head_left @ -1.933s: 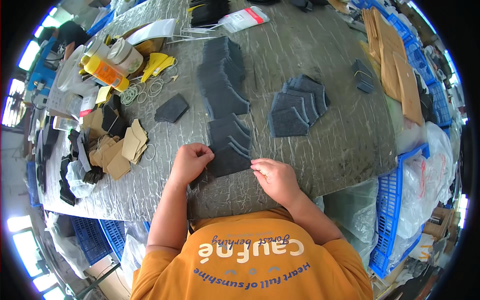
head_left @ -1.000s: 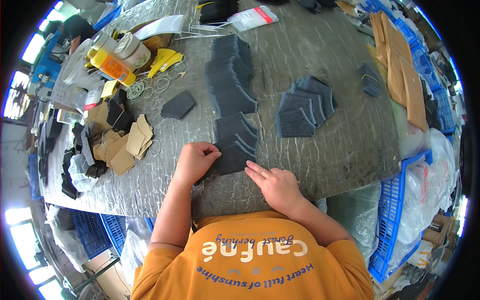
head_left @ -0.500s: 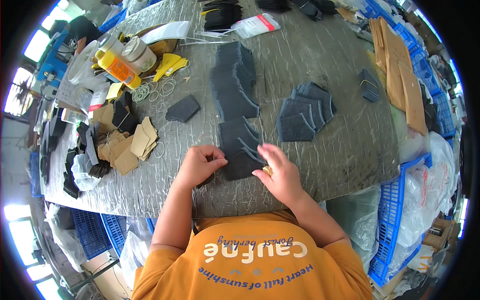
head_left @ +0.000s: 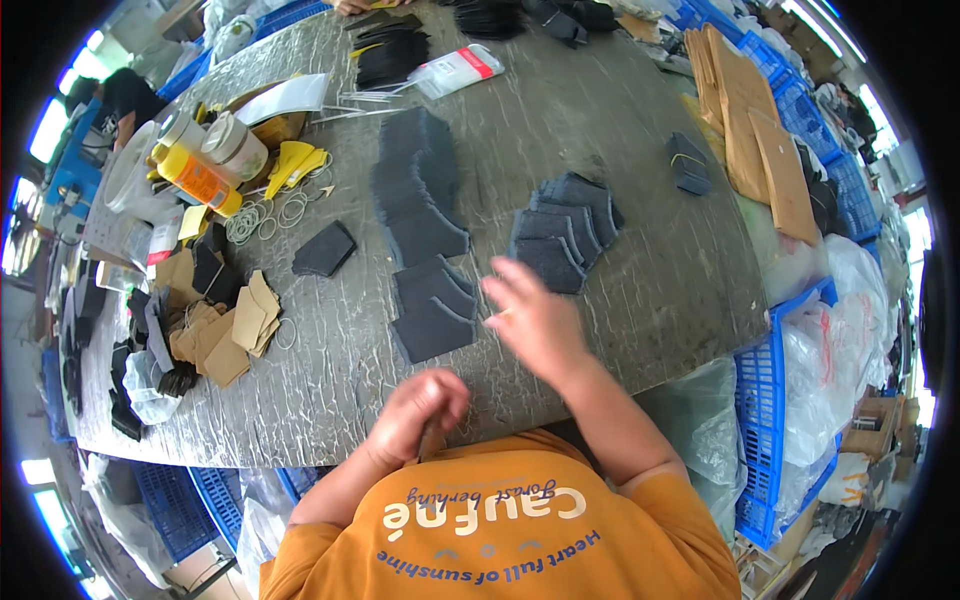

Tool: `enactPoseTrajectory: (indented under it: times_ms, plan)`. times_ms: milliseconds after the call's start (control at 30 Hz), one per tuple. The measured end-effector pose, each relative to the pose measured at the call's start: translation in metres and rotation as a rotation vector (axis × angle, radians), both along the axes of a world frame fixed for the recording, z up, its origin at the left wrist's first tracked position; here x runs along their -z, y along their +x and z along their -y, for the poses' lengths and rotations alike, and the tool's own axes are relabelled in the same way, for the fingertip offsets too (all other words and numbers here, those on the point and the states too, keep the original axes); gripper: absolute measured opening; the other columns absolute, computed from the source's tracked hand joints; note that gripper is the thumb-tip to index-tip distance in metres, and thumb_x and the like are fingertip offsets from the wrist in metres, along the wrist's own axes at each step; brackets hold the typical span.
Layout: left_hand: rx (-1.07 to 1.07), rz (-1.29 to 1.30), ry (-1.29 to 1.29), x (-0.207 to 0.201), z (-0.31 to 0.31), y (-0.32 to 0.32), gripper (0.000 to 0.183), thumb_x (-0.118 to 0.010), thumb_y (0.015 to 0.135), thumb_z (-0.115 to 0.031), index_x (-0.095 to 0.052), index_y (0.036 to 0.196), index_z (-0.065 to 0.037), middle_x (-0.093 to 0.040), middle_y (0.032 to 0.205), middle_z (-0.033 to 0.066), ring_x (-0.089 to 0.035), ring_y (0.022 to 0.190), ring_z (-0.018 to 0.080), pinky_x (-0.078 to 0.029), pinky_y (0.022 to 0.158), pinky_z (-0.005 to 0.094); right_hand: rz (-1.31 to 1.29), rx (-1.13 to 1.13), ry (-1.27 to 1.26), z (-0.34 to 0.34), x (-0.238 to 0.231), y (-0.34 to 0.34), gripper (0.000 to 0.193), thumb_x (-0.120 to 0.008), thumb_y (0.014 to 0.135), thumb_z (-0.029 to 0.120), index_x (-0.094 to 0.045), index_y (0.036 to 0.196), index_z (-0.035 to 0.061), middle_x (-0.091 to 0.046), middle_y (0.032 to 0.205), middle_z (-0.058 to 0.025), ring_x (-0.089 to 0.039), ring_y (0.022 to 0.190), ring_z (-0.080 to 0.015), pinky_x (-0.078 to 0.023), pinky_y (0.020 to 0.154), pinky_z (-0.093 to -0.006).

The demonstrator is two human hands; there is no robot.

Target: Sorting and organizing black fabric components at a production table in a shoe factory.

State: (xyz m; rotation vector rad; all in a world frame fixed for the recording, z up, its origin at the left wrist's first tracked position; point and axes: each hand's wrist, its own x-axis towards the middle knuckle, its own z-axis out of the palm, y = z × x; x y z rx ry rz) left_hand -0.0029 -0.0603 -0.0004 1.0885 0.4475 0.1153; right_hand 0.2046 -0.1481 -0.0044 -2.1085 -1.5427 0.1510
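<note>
Dark blue-grey fabric pieces lie on the table in an overlapping column (head_left: 412, 175), with a shorter fanned group (head_left: 432, 325) at its near end. My right hand (head_left: 540, 325) hovers between that group and a second fanned pile (head_left: 548, 262) to the right. Its fingers are apart and slightly blurred, and I see nothing held in them. Close to my body at the table's near edge, my left hand (head_left: 418, 412) is curled closed. A thin dark edge shows below its fingers, too hidden to name. One dark piece (head_left: 324, 249) lies alone to the left.
At left are tan card pieces (head_left: 256, 315), rubber bands (head_left: 252, 220), a yellow bottle (head_left: 195, 180) and a white jar (head_left: 234, 146). A banded dark bundle (head_left: 690, 165) and brown paper (head_left: 740, 120) lie right. Blue crates (head_left: 760, 430) flank the table. Another person (head_left: 130, 105) is at far left.
My left hand has drawn back from the near fabric group toward my body. My right hand has lifted off it, its fingers spreading. The group shows fewer layers. The whole view has shifted.
</note>
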Motion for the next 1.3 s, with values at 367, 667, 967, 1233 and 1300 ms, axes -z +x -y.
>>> enactPoseTrajectory:
  times_ms: [367,667,967,1233,1300]
  plan:
    - [-0.419,-0.15,0.721,0.009,-0.019,0.021,0.019,-0.05,0.094,-0.014,-0.058,0.102,0.001,-0.06,0.084,0.0088,-0.054,0.072,0.0144,-0.045,0.066,0.0297,-0.426,-0.178,0.082,0.0,0.017,-0.07,0.025,-0.066,0.079,0.01,-0.062,0.103,0.004,-0.059,0.11,-0.0136,-0.063,0.074,-0.0295,-0.051,0.066,-0.0368]
    - [-0.321,-0.147,0.92,0.004,-0.014,0.034,0.019,-0.055,0.092,-0.016,-0.058,0.1,0.0,-0.06,0.083,0.0134,-0.058,0.073,0.0237,-0.047,0.067,0.0326,-1.114,-0.168,0.022,0.008,0.006,-0.069,0.009,-0.064,0.082,0.006,-0.066,0.085,-0.002,-0.067,0.081,-0.0105,-0.063,0.078,-0.0143,-0.049,0.068,-0.0288]
    - [-0.118,-0.025,0.385,0.014,-0.026,0.025,0.015,-0.063,0.086,-0.013,-0.061,0.097,-0.002,-0.058,0.08,0.0107,-0.057,0.069,0.0191,-0.046,0.065,0.0276,-1.539,-0.205,0.027,0.011,0.018,-0.072,0.021,-0.05,0.088,0.003,-0.058,0.107,0.0016,-0.06,0.09,-0.001,-0.056,0.081,-0.0077,-0.045,0.072,-0.0226]
    - [0.055,0.232,1.178,-0.026,-0.04,0.021,0.021,-0.078,0.061,-0.004,-0.066,0.078,-0.005,-0.057,0.086,0.006,-0.056,0.077,0.0231,-0.047,0.062,0.0315,-1.621,-0.194,0.066,0.014,0.022,-0.068,0.025,-0.04,0.091,0.01,-0.056,0.109,0.003,-0.054,0.089,0.0007,-0.05,0.083,-0.0069,-0.042,0.074,-0.0233]
    - [0.049,0.278,1.206,-0.023,-0.043,0.018,0.019,-0.077,0.063,-0.004,-0.065,0.077,-0.005,-0.058,0.083,0.0047,-0.056,0.075,0.0207,-0.047,0.062,0.0304,-1.8,-0.083,0.198,0.012,0.019,-0.07,0.029,-0.04,0.088,0.01,-0.055,0.111,0.0013,-0.059,0.098,-0.0067,-0.055,0.095,-0.0136,-0.045,0.084,-0.0285]
